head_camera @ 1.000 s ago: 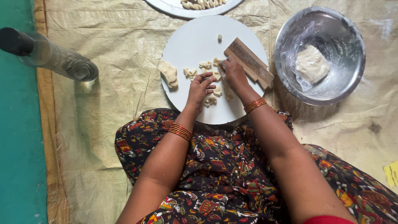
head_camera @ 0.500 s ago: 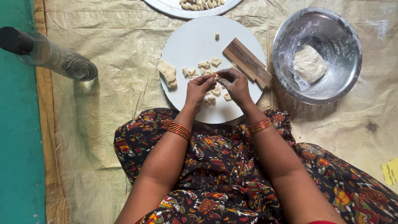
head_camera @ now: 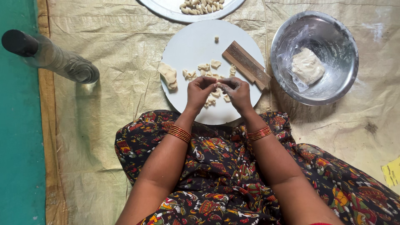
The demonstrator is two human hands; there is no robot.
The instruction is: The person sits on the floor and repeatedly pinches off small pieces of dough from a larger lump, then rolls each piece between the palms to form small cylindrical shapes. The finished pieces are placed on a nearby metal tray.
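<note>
A round white board [head_camera: 196, 46] lies in front of my lap. On it are several small dough pieces [head_camera: 208, 66], a larger dough lump [head_camera: 168, 75] at its left edge and a ridged wooden comb [head_camera: 246, 64] at its right. My left hand [head_camera: 199, 92] and my right hand [head_camera: 236, 93] meet over the near half of the board, fingertips pinched together on a small dough piece [head_camera: 217, 85] between them.
A steel bowl [head_camera: 333, 89] at the right holds dough in a clear plastic bag [head_camera: 307, 66]. A steel plate [head_camera: 166, 10] with shaped dough pieces sits at the top edge. A glass bottle [head_camera: 52, 58] stands at the left on the tan sheet.
My right hand has come off the wooden comb and drawn back toward me. Both hands now meet over the board's near half, pinching a small dough piece.
</note>
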